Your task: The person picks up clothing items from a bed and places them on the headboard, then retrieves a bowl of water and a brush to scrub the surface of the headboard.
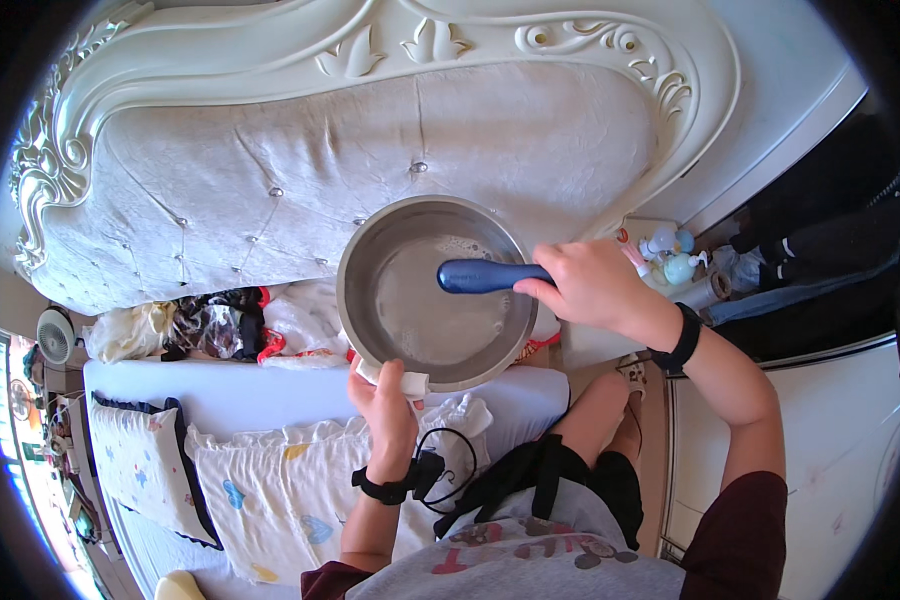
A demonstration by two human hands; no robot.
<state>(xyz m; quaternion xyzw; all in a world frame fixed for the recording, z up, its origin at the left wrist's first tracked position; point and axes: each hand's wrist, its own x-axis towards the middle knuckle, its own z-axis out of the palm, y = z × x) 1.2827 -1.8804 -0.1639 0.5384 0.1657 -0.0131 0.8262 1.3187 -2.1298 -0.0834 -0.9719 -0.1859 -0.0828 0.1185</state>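
A round stainless-steel basin [425, 330] sits in the middle of the view, in front of the tufted headboard. Shallow liquid with some foam or bubbles shows at its bottom. At the basin's near rim, my left hand [385, 405] is closed on a folded white cloth [402, 381]; whether it also bears the basin's weight I cannot tell. My right hand [590, 285] grips a dark blue rounded tool [485, 276] by its right end. That tool reaches leftward over the basin, and its underside is hidden, so its exact kind does not show.
The padded headboard [300, 150] with a carved cream frame spans the back. A bed with a pillow [145, 455] and patterned blanket [270, 490] lies at left. Plastic bags [220, 325] fill the gap behind it. Bottles [678, 265] stand on the right; a fan [56, 335] is far left.
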